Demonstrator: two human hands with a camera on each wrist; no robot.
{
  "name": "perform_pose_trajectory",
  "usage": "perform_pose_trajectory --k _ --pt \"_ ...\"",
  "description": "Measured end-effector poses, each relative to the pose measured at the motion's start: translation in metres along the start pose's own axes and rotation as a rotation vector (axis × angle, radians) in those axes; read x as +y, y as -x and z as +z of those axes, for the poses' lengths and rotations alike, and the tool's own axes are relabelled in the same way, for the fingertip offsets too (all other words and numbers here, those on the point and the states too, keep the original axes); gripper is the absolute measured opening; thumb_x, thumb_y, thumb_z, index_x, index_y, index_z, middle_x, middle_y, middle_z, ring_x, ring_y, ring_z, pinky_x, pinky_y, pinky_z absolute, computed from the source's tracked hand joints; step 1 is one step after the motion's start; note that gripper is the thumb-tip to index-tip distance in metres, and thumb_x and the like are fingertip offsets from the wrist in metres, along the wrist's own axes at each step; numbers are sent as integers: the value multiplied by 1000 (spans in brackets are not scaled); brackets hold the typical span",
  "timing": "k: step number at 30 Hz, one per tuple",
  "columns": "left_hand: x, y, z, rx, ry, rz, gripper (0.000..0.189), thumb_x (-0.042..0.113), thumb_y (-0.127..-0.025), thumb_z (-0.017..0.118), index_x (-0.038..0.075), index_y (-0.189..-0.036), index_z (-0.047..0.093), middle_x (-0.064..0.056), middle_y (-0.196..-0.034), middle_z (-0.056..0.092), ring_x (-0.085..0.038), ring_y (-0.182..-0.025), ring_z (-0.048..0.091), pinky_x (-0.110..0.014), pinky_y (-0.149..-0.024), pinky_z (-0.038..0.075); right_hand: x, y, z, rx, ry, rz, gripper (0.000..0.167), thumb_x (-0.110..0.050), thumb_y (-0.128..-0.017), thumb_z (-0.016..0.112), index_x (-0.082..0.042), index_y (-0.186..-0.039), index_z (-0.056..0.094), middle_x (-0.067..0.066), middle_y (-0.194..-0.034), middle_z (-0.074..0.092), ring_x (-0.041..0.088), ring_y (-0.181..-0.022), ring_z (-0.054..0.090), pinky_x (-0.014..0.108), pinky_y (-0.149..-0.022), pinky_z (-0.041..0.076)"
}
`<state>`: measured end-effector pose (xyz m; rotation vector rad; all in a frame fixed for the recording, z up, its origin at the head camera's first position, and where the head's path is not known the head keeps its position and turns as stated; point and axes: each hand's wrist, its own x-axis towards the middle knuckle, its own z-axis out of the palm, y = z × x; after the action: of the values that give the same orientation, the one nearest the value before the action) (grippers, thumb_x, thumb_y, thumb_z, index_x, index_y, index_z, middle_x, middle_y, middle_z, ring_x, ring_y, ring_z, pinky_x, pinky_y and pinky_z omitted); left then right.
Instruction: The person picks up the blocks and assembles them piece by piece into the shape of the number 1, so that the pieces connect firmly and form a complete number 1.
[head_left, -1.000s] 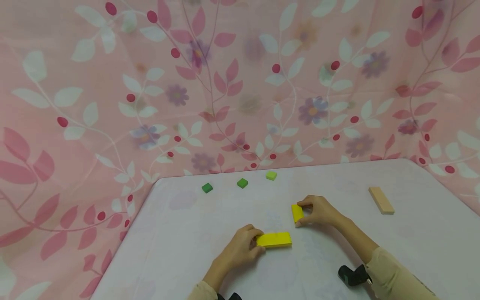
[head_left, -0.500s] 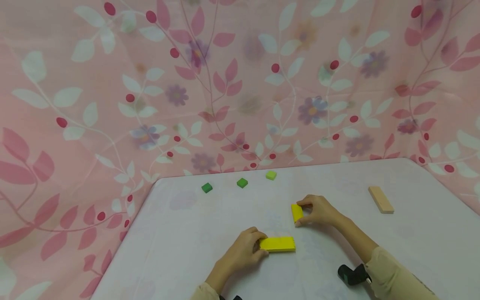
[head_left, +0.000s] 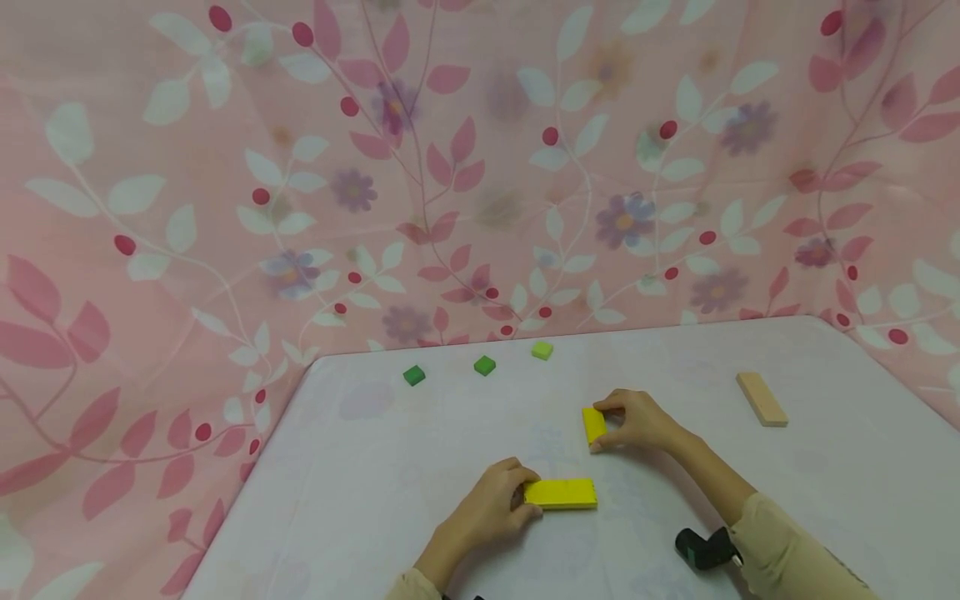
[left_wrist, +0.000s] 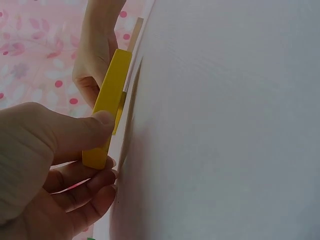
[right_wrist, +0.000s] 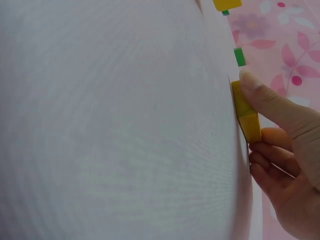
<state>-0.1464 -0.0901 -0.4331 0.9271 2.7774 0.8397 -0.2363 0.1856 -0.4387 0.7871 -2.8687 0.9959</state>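
A long yellow block [head_left: 562, 494] lies crosswise in front of me, its left end pinched by my left hand [head_left: 491, 504] between thumb and fingers. In the left wrist view this yellow block [left_wrist: 114, 82] appears raised off the white cloth, with a shadow beside it. Farther off and to the right, my right hand [head_left: 639, 422] pinches a second yellow block [head_left: 593, 426] across its ends, thumb near and fingers far. The right wrist view shows that second yellow block [right_wrist: 246, 107] at the cloth surface. The two blocks are apart.
A dark green block [head_left: 414, 376], a mid-green block [head_left: 484, 366] and a light green block [head_left: 542, 351] stand along the table's back edge. A plain wooden plank [head_left: 762, 400] lies at the right. Behind the white-covered table [head_left: 337, 500] hangs a pink floral curtain [head_left: 480, 208].
My left hand has shifted right and nearer to me, carrying the long yellow block with it. The right hand and its yellow block have stayed in place.
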Motion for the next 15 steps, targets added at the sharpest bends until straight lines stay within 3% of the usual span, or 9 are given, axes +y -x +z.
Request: perform_pose_trajectory --k 15 --pt "3 4 2 -9 -35 22 31 21 -82 73 5 -107 67 5 -92 59 0 -81 47 -19 -75 45 2 0 3 5 0 -13 67 -38 -63 86 7 -108 66 8 -99 66 23 -90 60 42 -84 50"
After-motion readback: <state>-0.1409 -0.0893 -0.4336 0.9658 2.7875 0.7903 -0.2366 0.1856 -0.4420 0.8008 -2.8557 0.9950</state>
